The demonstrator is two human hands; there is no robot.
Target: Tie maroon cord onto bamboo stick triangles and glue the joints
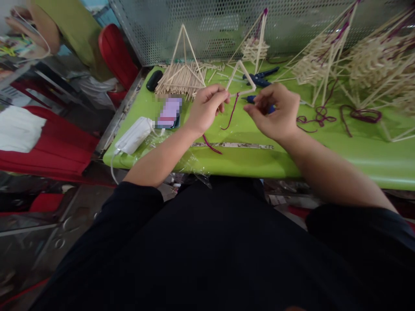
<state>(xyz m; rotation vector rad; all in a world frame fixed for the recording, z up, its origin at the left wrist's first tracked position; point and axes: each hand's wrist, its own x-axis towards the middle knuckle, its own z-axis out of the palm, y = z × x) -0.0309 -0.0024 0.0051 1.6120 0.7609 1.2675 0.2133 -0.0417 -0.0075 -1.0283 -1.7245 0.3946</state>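
My left hand (210,106) pinches a small frame of pale wooden sticks (234,73) at its left corner, above the green table (240,160). A dark purple thread (232,111) is tied on the frame's lower stick and hangs down loose. To the right of the frame is my right hand (275,110), its fingers curled in and the thumb close to them. Whatever they may hold is hidden. Behind those fingers shows a blue pen-like tool (250,99), partly covered. Dark blue pliers (261,79) lie just beyond the frame.
Several stick structures with purple thread (319,58) stand at the right. A stick pyramid (183,56) rises over a pile of loose sticks (177,82). Left are a phone (169,112) and a white power bank (134,135). Another person (73,30) is beyond a red chair (118,56).
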